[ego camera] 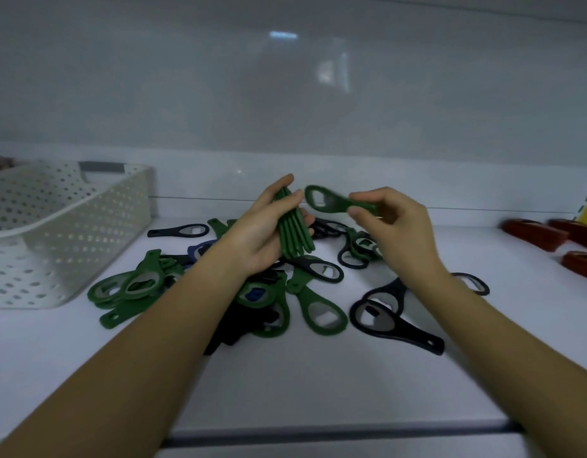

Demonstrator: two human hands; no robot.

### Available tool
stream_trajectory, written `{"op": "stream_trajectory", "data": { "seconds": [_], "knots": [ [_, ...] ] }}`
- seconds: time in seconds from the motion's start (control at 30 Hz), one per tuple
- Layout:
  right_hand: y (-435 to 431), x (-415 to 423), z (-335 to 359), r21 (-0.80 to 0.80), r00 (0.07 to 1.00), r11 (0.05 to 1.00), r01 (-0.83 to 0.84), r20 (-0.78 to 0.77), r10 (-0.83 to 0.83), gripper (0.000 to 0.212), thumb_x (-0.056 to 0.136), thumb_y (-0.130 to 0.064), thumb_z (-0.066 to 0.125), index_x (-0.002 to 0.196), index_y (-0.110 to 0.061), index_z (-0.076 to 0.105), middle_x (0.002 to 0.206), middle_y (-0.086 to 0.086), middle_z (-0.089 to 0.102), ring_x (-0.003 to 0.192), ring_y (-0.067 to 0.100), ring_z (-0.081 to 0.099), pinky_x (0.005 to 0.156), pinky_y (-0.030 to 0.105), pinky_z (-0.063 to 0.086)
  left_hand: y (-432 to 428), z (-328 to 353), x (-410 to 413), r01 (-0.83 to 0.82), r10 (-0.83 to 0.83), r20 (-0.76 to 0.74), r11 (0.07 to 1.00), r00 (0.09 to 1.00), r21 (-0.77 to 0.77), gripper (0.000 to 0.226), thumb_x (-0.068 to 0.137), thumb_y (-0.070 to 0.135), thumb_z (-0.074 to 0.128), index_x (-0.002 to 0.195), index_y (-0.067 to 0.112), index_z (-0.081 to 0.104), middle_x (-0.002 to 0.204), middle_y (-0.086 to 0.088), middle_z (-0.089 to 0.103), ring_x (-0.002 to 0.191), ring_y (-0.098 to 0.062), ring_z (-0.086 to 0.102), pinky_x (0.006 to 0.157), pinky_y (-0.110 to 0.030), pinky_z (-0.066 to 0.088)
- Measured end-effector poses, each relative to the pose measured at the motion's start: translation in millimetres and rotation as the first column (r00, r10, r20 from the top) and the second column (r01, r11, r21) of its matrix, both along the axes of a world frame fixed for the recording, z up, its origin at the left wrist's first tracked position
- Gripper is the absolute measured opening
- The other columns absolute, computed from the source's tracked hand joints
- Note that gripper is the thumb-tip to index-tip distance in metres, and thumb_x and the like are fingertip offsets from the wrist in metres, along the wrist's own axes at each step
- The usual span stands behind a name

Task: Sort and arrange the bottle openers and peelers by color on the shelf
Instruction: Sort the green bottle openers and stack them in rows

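My left hand (257, 231) grips a stack of green bottle openers (293, 228) held on edge above the pile. My right hand (393, 226) pinches the handle of a single green bottle opener (331, 201), its ring end pointing left toward the stack. Below both hands a loose pile of green openers (318, 309), black openers (388, 323) and a blue one (199, 249) lies spread on the white shelf (318, 385). My forearms hide part of the pile.
A white perforated basket (51, 226) stands at the left of the shelf. Red openers (536, 234) lie grouped at the far right. The shelf's back wall rises just behind the hands, and its front edge runs below my arms.
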State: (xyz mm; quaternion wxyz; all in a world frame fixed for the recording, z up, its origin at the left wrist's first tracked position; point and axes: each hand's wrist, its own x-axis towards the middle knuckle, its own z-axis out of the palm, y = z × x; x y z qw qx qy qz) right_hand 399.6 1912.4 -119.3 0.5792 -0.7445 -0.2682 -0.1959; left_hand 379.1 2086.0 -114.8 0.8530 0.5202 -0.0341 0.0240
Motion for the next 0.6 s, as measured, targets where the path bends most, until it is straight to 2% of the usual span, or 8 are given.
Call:
{"op": "stream_trajectory", "data": {
  "seconds": [0.13, 0.2, 0.27, 0.33, 0.4, 0.5, 0.57, 0.6],
  "knots": [
    [13, -6, -8, -0.062, 0.96, 0.958, -0.28, -0.021, 0.279, 0.032, 0.081, -0.004, 0.066, 0.103, -0.027, 0.064, 0.102, -0.008, 0.066, 0.095, 0.002, 0.064, 0.085, 0.015, 0.049, -1, -1, -1, 0.006, -0.003, 0.052, 0.998, 0.999, -0.063, 0.042, 0.092, 0.011, 0.052, 0.13, 0.029, 0.048, 0.106, -0.01, 0.056, 0.085, -0.019, 0.064, 0.067, -0.029, 0.058],
    [11, -4, -13, -0.214, 0.955, 0.932, -0.294, -0.016, 0.297, 0.038, 0.084, -0.007, 0.063, 0.116, -0.026, 0.058, 0.113, -0.009, 0.062, 0.105, -0.001, 0.059, 0.094, 0.016, 0.045, 2, -2, -2, 0.016, -0.013, 0.067, 0.999, 0.998, -0.046, 0.041, 0.092, 0.012, 0.051, 0.129, 0.031, 0.048, 0.108, -0.011, 0.054, 0.086, -0.018, 0.064, 0.067, -0.029, 0.058],
    [11, -1, -17, -0.339, 0.96, 0.903, -0.263, 0.003, 0.281, 0.038, 0.088, -0.009, 0.06, 0.122, -0.025, 0.055, 0.122, -0.008, 0.059, 0.112, -0.001, 0.054, 0.099, 0.018, 0.043, 3, -2, -3, 0.031, -0.032, 0.095, 0.999, 0.995, 0.012, 0.039, 0.092, 0.01, 0.051, 0.124, 0.033, 0.052, 0.103, -0.013, 0.057, 0.086, -0.018, 0.064, 0.072, -0.03, 0.059],
    [10, 1, -17, -0.328, 0.968, 0.914, -0.238, -0.007, 0.25, 0.034, 0.089, -0.009, 0.058, 0.118, -0.026, 0.059, 0.121, -0.008, 0.06, 0.109, 0.001, 0.057, 0.096, 0.019, 0.044, 2, -2, -4, 0.013, -0.026, 0.136, 0.995, 0.99, 0.095, 0.037, 0.092, 0.009, 0.052, 0.118, 0.033, 0.055, 0.103, -0.014, 0.057, 0.088, -0.018, 0.063, 0.074, -0.03, 0.057],
    [10, 1, -15, -0.29, 0.981, 0.937, -0.193, -0.039, 0.19, 0.028, 0.089, -0.009, 0.057, 0.11, -0.027, 0.06, 0.113, -0.008, 0.062, 0.098, 0.001, 0.059, 0.087, 0.02, 0.047, 1, -2, -5, -0.062, 0.003, 0.216, 0.962, 0.976, 0.265, 0.034, 0.091, 0.008, 0.054, 0.112, 0.035, 0.056, 0.104, -0.012, 0.055, 0.087, -0.016, 0.061, 0.073, -0.028, 0.057],
    [7, 5, -16, -0.296, 0.991, 0.946, -0.13, -0.074, 0.112, 0.022, 0.089, -0.012, 0.057, 0.109, -0.02, 0.06, 0.104, -0.007, 0.063, 0.09, -0.001, 0.058, 0.08, 0.015, 0.047, 2, -5, -7, -0.144, -0.072, 0.345, 0.815, 0.936, 0.561, 0.034, 0.089, 0.005, 0.058, 0.112, 0.029, 0.055, 0.101, -0.003, 0.053, 0.091, -0.01, 0.056, 0.076, -0.018, 0.053],
    [7, 7, -18, -0.312, 0.994, 0.945, -0.095, -0.082, 0.073, 0.021, 0.089, -0.012, 0.057, 0.109, -0.017, 0.061, 0.1, -0.005, 0.064, 0.088, 0.0, 0.058, 0.076, 0.01, 0.046, 1, -7, -9, -0.134, -0.153, 0.361, 0.741, 0.92, 0.658, 0.04, 0.088, 0.004, 0.059, 0.122, 0.024, 0.053, 0.104, 0.008, 0.055, 0.092, 0.002, 0.056, 0.08, -0.012, 0.048],
    [7, 7, -18, -0.308, 0.994, 0.947, -0.086, -0.091, 0.061, 0.02, 0.089, -0.013, 0.057, 0.108, -0.018, 0.061, 0.099, -0.005, 0.064, 0.087, 0.001, 0.059, 0.075, 0.009, 0.046, 1, -8, -9, -0.147, -0.169, 0.367, 0.707, 0.915, 0.691, 0.045, 0.088, 0.006, 0.06, 0.128, 0.025, 0.049, 0.111, 0.014, 0.054, 0.097, 0.009, 0.054, 0.084, -0.008, 0.045]
  ]
}}
